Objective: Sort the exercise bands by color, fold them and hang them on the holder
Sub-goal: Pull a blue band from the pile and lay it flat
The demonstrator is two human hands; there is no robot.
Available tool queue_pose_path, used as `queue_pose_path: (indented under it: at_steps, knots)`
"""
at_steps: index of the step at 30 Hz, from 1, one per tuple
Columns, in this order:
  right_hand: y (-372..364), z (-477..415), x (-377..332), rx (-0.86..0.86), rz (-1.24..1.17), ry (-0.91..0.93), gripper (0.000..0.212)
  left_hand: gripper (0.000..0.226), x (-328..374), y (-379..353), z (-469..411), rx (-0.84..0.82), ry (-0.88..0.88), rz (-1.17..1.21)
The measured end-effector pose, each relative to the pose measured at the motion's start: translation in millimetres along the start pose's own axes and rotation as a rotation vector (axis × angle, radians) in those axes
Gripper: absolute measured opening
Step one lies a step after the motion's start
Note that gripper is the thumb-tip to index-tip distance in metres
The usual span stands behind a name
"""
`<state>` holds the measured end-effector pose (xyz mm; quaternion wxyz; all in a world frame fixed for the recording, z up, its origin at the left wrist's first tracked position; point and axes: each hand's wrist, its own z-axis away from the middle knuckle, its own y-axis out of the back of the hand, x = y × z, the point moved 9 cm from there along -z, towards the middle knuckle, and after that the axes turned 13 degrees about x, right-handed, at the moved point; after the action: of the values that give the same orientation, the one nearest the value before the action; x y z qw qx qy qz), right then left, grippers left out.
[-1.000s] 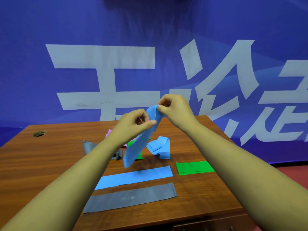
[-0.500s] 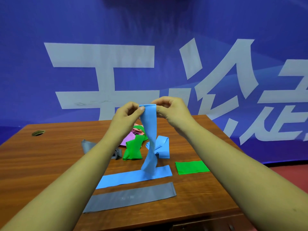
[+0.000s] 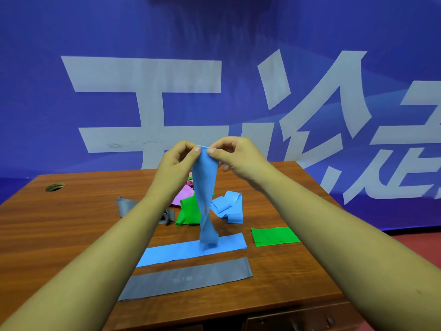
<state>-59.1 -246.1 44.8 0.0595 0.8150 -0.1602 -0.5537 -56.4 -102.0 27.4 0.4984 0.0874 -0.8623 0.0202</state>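
Both hands hold one blue band [image 3: 204, 194] up by its top edge above the table. My left hand [image 3: 177, 163] pinches its left corner and my right hand [image 3: 235, 156] pinches its right corner. The band hangs down twisted, its lower end just over a flat blue band [image 3: 176, 252]. A flat grey band [image 3: 188, 278] lies nearer the front edge. A folded green band [image 3: 274, 236] lies to the right. Behind the hanging band sit a crumpled green band [image 3: 188, 213], a crumpled blue band [image 3: 229, 207], a pink band [image 3: 182, 195] and a crumpled grey band [image 3: 126, 205]. No holder is in view.
The wooden table [image 3: 59, 225] has a cable hole [image 3: 55, 187] at its back left. A blue banner with large white characters [image 3: 143, 75] stands right behind the table. Red floor [image 3: 424, 244] shows to the right.
My hands have drawn closer together at the top edge and lifted slightly. The blue band now hangs straighter and more twisted, its lower end swinging over the flat blue band.
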Motion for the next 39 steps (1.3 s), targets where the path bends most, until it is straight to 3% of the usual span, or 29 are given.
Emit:
queue_pose_path:
  at_steps: [3, 7, 14, 20, 23, 29, 35, 39]
  knots:
    - [3, -5, -13, 0.042, -0.017, 0.054, 0.008, 0.011, -12, -10, 2, -0.133, 0.110, 0.113]
    - [22, -16, -18, 0.200, -0.118, 0.034, 0.010, 0.027, -46, -31, 30, -0.400, 0.291, 0.034]
    - [30, -14, 14, 0.264, -0.117, -0.179, 0.011, 0.028, -72, -28, 50, -0.321, 0.471, 0.233]
    - [50, -23, 8, 0.413, -0.006, -0.099, 0.014, 0.024, -126, -16, 71, -0.426, 0.559, -0.090]
    - [56, -23, 10, 0.448, 0.014, -0.084, 0.014, 0.032, -144, -1, 72, -0.359, 0.579, -0.177]
    - [56, -24, 18, 0.457, 0.066, -0.061, 0.011, 0.019, -175, 20, 72, -0.155, 0.788, -0.043]
    - [53, -27, 28, 0.446, 0.052, -0.079, 0.011, 0.025, -178, 21, 78, 0.021, 1.067, 0.490]
    - [64, -29, 47, 0.501, 0.082, -0.152, 0.012, 0.015, -179, 28, 85, 0.045, 1.129, 0.629]
